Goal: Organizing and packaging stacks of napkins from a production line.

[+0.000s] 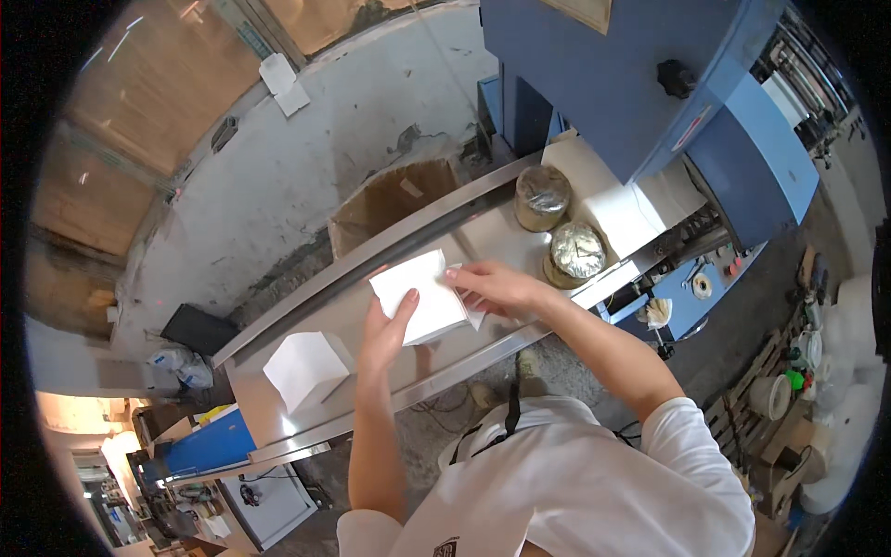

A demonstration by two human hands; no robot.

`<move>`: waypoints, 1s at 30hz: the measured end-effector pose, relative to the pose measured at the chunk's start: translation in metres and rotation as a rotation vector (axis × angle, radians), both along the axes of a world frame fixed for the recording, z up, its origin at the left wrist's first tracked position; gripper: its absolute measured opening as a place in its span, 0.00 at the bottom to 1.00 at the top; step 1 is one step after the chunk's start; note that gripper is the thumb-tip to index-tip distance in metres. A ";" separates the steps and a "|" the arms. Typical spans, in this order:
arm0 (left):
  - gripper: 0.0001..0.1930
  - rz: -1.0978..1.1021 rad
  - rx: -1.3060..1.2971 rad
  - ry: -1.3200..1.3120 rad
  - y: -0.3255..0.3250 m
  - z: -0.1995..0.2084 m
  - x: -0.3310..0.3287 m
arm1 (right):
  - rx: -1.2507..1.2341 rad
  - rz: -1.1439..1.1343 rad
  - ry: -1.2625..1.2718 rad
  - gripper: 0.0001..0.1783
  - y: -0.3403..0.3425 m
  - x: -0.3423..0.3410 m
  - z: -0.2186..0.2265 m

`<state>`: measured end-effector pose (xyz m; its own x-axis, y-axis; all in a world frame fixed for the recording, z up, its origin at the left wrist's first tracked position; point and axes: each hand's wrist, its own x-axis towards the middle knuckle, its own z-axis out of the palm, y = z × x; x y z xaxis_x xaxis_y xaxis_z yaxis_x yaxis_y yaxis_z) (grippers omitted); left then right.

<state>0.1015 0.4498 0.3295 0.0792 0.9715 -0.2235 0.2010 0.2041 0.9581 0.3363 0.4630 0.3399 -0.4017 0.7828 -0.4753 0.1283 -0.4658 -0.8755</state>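
Paper stack [422, 299] plain white; shirt [594, 483] white, dark print; machine [585, 84] blue; table [492, 239] silvery grey; carton [382, 212] brown.

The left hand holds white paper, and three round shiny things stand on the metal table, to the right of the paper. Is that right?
Not quite: the head view shows two round shiny things, not three. They do stand on the metal table, to the right of the white paper in the left hand.

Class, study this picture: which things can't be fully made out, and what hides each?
In the head view:
Left hand: most fingertips hidden beneath the white stack.
White stack: right edge partly covered by the right hand.
Cardboard box: bottom hidden behind the metal table.
Blue machine: top cut off by the upper picture edge.
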 end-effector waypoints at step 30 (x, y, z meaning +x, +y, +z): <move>0.37 0.046 0.026 -0.161 -0.004 0.007 0.008 | 0.291 -0.061 -0.238 0.18 -0.014 -0.020 -0.006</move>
